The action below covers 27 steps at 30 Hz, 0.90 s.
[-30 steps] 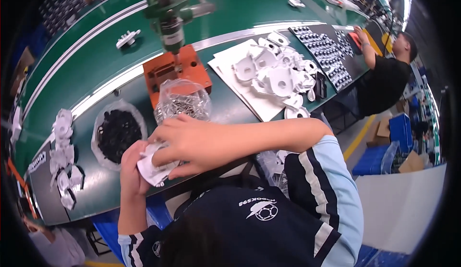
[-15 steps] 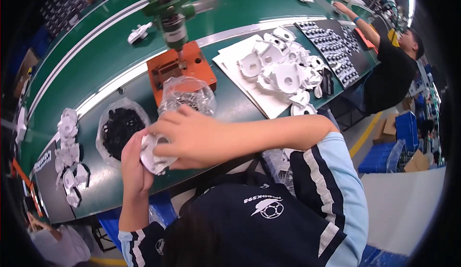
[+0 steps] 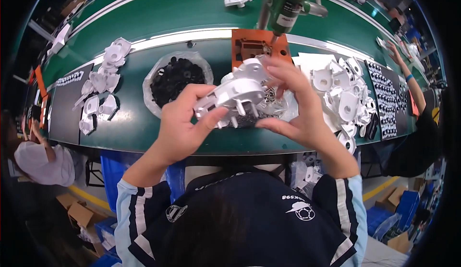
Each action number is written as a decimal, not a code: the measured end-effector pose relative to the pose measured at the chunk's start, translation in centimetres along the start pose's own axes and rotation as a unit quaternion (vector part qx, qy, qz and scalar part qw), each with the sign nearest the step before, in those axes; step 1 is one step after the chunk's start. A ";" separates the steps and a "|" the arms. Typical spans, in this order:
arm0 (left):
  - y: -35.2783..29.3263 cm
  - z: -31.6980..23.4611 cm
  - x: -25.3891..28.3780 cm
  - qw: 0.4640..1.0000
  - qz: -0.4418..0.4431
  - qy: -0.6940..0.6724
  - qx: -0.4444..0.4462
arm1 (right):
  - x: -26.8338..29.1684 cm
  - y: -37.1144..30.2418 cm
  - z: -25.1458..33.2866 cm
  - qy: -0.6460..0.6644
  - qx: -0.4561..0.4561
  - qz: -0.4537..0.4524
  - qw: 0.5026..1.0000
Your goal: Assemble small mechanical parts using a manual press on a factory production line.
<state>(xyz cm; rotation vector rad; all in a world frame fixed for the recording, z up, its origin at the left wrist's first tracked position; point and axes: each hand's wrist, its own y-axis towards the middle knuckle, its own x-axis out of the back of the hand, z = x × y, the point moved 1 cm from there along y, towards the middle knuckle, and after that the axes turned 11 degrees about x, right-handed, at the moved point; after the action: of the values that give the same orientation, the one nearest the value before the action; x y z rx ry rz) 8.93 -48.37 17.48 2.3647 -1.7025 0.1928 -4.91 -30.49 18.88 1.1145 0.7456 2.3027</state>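
In my left hand [image 3: 180, 125] is a white molded plastic housing [image 3: 237, 92] with several posts, held up above the workbench. The thumb lies across its lower side, with the fingers behind. My right hand [image 3: 302, 99] is beside the housing's right end, its fingers and thumb spread apart and slightly blurred; whether a fingertip touches the part I cannot tell. Beneath the hands, a clear bag of small metal pieces [image 3: 278, 107] is partly covered. The orange fixture [image 3: 240, 39] sits just beyond, under a green press-like tool [image 3: 286, 15].
A clear bag of black parts [image 3: 168, 82] lies on the left. White parts are heaped at the far left [image 3: 98, 82] and on the right [image 3: 346, 106], beside a tray of small pieces [image 3: 382, 96]. Another housing [image 3: 237, 0] lies on the green belt. Co-workers sit at both sides.
The view has swung left. My hands, earlier close together around the white part, are now apart: the left keeps the housing, tilted, and the right has opened away from it.
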 end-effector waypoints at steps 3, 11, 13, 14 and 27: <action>-0.3 0.0 -1.4 0.985 -0.075 0.108 -0.109 | -2.3 -0.7 0.2 0.059 -0.062 -0.069 0.994; -0.9 1.5 -5.9 0.984 -0.043 -0.131 -0.108 | -4.9 0.0 -0.4 0.086 -0.125 -0.298 0.942; -0.5 1.6 -7.4 0.971 -0.076 -0.158 -0.164 | -5.5 0.2 -0.6 0.074 -0.080 -0.333 0.936; -0.4 1.9 -7.4 0.970 -0.076 -0.159 -0.165 | -5.7 0.4 -0.5 0.123 -0.102 -0.355 0.921; 0.3 1.3 -5.1 0.980 -0.167 0.007 -0.112 | -6.5 -0.2 -0.9 0.086 -0.127 -0.301 0.941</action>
<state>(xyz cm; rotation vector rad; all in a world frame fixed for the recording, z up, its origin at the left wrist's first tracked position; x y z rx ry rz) 6.96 -44.13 15.09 2.4204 -1.2216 -0.0375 -2.00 -34.65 14.65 0.4800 0.7046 1.9048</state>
